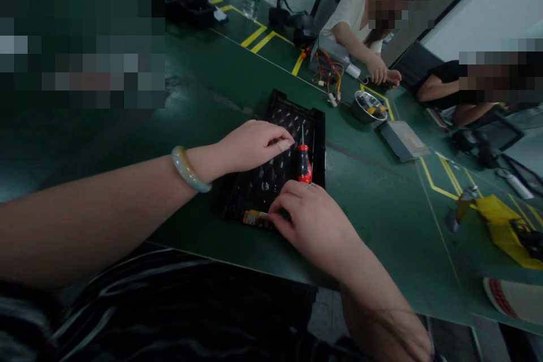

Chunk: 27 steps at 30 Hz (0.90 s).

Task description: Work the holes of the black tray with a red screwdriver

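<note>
Panel (271,178), black and textured, lies on the green table (382,203) at centre of the frame. Our left hand (254,146) is over its upper part, fingers curled; we can't tell if they grip anything. Our right hand (316,212), apart from the left, has its fingertips at the right end of a small orange board (253,218) on the panel's lower edge; we can't tell if they pinch it. Red-black screwdriver (304,164) lies on the panel, right of centre. We see a metal bowl (362,115) upper right.
</note>
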Tool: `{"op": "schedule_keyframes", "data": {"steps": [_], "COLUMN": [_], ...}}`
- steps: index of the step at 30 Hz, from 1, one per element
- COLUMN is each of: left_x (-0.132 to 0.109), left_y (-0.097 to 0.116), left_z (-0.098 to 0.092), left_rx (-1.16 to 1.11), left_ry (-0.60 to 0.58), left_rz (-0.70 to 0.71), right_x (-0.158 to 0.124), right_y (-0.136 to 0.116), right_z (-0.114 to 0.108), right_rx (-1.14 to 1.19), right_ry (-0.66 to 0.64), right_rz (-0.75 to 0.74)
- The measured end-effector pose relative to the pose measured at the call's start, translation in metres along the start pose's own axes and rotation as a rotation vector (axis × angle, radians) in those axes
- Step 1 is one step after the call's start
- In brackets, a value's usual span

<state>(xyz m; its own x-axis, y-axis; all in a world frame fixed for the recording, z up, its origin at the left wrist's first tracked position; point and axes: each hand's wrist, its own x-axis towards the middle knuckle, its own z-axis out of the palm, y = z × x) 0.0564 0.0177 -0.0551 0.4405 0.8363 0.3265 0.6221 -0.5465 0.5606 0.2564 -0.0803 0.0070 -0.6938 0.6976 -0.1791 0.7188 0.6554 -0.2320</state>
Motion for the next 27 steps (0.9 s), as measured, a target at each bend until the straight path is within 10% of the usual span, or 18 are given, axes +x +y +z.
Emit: {"op": "schedule_keyframes", "data": {"steps": [22,27], "left_x": [-0.001,-0.001], "left_y": [0.001,-0.001], "left_z": [-0.002,-0.001], "left_rx": [-0.005,-0.024], "left_ry": [-0.008,0.004], "left_rz": [-0.016,-0.016], "right_x": [0.002,0.005], "right_y": [0.007,0.037], "right_z": [-0.001,-0.006], "right_rx": [0.265,0.176], "right_ry": [-0.033,0.319], "right_rz": [0.109,0.157]}}
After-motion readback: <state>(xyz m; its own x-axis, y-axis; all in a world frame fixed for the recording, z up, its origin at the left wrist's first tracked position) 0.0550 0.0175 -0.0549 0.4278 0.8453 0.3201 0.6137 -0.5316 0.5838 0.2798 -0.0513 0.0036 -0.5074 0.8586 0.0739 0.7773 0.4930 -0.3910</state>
